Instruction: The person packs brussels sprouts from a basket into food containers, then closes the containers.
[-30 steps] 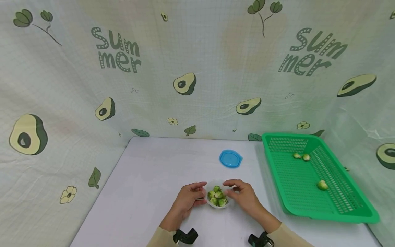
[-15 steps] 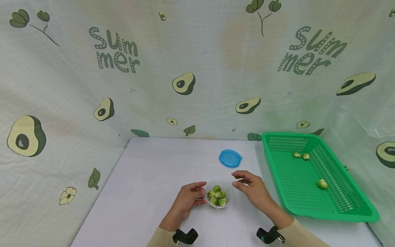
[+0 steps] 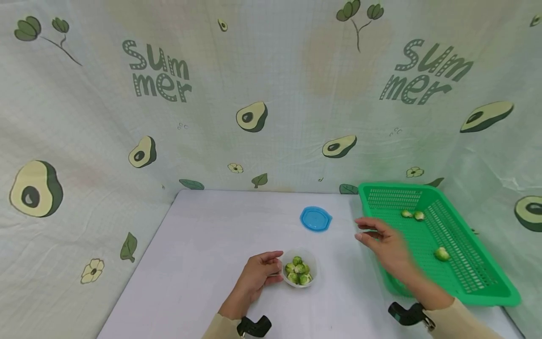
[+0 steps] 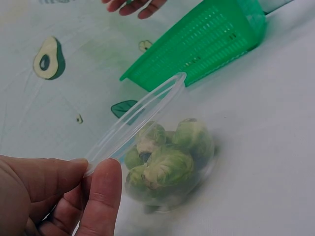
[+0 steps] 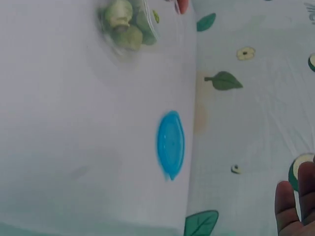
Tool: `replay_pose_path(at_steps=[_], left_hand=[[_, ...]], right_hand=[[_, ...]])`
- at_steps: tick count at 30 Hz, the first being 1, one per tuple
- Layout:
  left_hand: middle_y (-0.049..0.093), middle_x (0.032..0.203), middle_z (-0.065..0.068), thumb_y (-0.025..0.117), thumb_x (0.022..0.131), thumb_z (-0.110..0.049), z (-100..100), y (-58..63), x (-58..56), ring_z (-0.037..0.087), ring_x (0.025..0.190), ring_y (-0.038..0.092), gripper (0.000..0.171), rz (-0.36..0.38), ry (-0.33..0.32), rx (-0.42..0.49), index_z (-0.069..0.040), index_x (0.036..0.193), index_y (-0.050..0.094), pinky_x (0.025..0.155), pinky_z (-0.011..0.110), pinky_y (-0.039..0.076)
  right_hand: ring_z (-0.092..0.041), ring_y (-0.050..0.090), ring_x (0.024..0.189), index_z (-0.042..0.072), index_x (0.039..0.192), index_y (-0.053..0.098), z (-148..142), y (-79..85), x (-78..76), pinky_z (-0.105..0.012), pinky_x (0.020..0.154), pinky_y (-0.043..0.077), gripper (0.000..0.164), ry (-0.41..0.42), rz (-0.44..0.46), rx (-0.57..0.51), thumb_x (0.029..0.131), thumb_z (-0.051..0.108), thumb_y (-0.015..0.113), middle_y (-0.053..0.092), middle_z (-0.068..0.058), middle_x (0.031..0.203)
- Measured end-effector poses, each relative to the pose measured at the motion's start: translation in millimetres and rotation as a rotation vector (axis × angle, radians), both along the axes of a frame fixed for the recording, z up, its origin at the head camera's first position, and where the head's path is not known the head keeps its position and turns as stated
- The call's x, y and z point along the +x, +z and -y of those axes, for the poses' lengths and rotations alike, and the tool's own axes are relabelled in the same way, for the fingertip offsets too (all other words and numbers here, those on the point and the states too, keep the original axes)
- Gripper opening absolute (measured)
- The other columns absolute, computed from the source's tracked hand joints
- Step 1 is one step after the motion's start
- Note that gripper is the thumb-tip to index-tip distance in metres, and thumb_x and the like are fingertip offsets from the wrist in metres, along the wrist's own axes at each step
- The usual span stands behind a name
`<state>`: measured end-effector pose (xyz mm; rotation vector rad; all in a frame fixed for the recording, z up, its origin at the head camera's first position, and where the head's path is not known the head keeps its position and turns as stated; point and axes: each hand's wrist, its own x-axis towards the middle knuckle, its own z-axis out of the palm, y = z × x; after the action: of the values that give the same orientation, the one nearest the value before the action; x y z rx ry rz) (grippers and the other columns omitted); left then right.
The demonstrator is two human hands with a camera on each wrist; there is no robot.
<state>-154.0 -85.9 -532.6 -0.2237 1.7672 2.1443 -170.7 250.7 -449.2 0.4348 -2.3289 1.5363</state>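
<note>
A small clear plastic bowl (image 3: 313, 262) stands on the white table with several Brussels sprouts (image 3: 299, 272) inside. My left hand (image 3: 259, 274) pinches its rim from the left between thumb and finger, plain in the left wrist view, where the sprouts (image 4: 165, 164) show through the wall. My right hand (image 3: 386, 242) is in the air over the near-left side of a green basket (image 3: 461, 298), fingers relaxed and nothing in them. A few of its fingers (image 5: 288, 209) appear at the lower right of the right wrist view. Three loose sprouts lie in the basket, one (image 3: 442, 254) nearer me.
Behind the bowl, a blue plastic lid (image 3: 315, 219) lies flat on the table (image 3: 220, 226). The basket takes up the table's right side. A curtain (image 3: 288, 70) printed with avocados hangs along the back and sides.
My right hand has left the bowl's right side and moved right, up to the basket's edge. My left hand and the bowl have stayed in place.
</note>
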Motion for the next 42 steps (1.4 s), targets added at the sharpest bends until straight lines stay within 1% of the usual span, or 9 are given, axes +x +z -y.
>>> replay_pose_path(at_steps=[8, 15, 24, 27, 32, 35, 38, 40, 42], left_hand=[[0.065, 0.103, 0.006, 0.07, 0.097, 0.003, -0.8, -0.8, -0.2, 0.013, 0.087, 0.067, 0.045, 0.005, -0.001, 0.002, 0.003, 0.142, 0.063, 0.074, 0.028, 0.066], [0.064, 0.102, 0.005, 0.072, 0.097, 0.0, 0.9, -4.1, 0.0, 0.013, 0.087, 0.067, 0.047, -0.01, -0.006, -0.007, 0.004, 0.143, 0.062, 0.074, 0.028, 0.066], [0.065, 0.102, 0.006, 0.071, 0.098, -0.001, 1.0, -3.0, 1.5, 0.013, 0.087, 0.068, 0.047, -0.007, -0.011, 0.001, 0.003, 0.144, 0.061, 0.074, 0.028, 0.065], [0.065, 0.102, 0.004, 0.071, 0.098, 0.0, 1.4, -2.0, 1.2, 0.013, 0.087, 0.068, 0.047, -0.006, -0.011, 0.004, 0.003, 0.143, 0.061, 0.074, 0.027, 0.065], [0.064, 0.101, 0.003, 0.071, 0.097, 0.001, 0.6, -0.7, -0.5, 0.013, 0.087, 0.067, 0.046, 0.002, -0.004, -0.008, 0.002, 0.143, 0.063, 0.074, 0.027, 0.065], [0.064, 0.102, 0.003, 0.07, 0.098, 0.001, 0.7, -1.9, -1.0, 0.013, 0.088, 0.067, 0.046, 0.005, -0.002, -0.015, 0.002, 0.143, 0.063, 0.074, 0.028, 0.065], [0.065, 0.102, 0.004, 0.071, 0.098, 0.0, 0.7, -3.9, -1.1, 0.013, 0.088, 0.067, 0.046, 0.002, -0.004, -0.012, 0.002, 0.143, 0.062, 0.074, 0.028, 0.065], [0.065, 0.102, 0.005, 0.071, 0.098, -0.001, 0.5, -4.7, -0.8, 0.013, 0.088, 0.068, 0.047, 0.001, -0.005, -0.009, 0.003, 0.143, 0.062, 0.074, 0.028, 0.065], [0.065, 0.102, 0.006, 0.072, 0.098, -0.001, 0.1, -4.5, -0.6, 0.013, 0.087, 0.068, 0.047, -0.001, -0.005, -0.007, 0.003, 0.143, 0.062, 0.074, 0.028, 0.065]], right_hand=[[0.014, 0.06, 0.1, 0.002, 0.136, 0.066, -59.5, 23.4, -8.4, -0.007, 0.078, 0.053, 0.035, -0.101, 0.071, 0.143, 0.102, 0.01, 0.071, 0.06, 0.036, 0.114], [0.021, 0.054, 0.099, 0.002, 0.142, 0.063, -100.8, 31.5, -27.6, -0.004, 0.075, 0.049, 0.045, -0.192, 0.096, 0.238, 0.103, 0.024, 0.071, 0.058, 0.037, 0.112], [0.022, 0.044, 0.101, 0.008, 0.154, 0.053, -138.4, 18.5, -50.1, -0.017, 0.074, 0.048, 0.06, -0.215, 0.23, 0.309, 0.105, 0.042, 0.065, 0.05, 0.037, 0.117], [0.024, 0.041, 0.1, 0.007, 0.155, 0.051, -151.7, 9.7, -50.7, -0.023, 0.077, 0.048, 0.063, -0.22, 0.253, 0.343, 0.106, 0.043, 0.064, 0.055, 0.023, 0.127], [0.027, 0.039, 0.095, -0.001, 0.155, 0.048, -174.3, -2.9, -46.6, -0.019, 0.071, 0.049, 0.065, -0.18, 0.313, 0.427, 0.107, 0.041, 0.062, 0.057, -0.026, 0.144], [0.027, 0.042, 0.092, -0.004, 0.155, 0.046, -186.7, -7.0, -45.5, -0.015, 0.069, 0.05, 0.066, -0.141, 0.358, 0.441, 0.107, 0.039, 0.063, 0.05, -0.037, 0.148], [0.016, 0.054, 0.096, -0.005, 0.155, 0.045, -196.4, -7.9, -45.1, -0.022, 0.074, 0.054, 0.068, -0.135, 0.396, 0.462, 0.107, 0.04, 0.062, 0.051, -0.039, 0.147], [-0.008, 0.067, 0.105, -0.006, 0.155, 0.044, -201.4, -7.6, -44.5, -0.036, 0.081, 0.059, 0.069, -0.123, 0.423, 0.487, 0.108, 0.042, 0.06, 0.049, -0.042, 0.147], [-0.041, 0.065, 0.118, -0.007, 0.155, 0.042, -205.3, -7.2, -43.7, -0.052, 0.086, 0.059, 0.071, -0.102, 0.452, 0.512, 0.109, 0.043, 0.059, 0.045, -0.044, 0.149]])
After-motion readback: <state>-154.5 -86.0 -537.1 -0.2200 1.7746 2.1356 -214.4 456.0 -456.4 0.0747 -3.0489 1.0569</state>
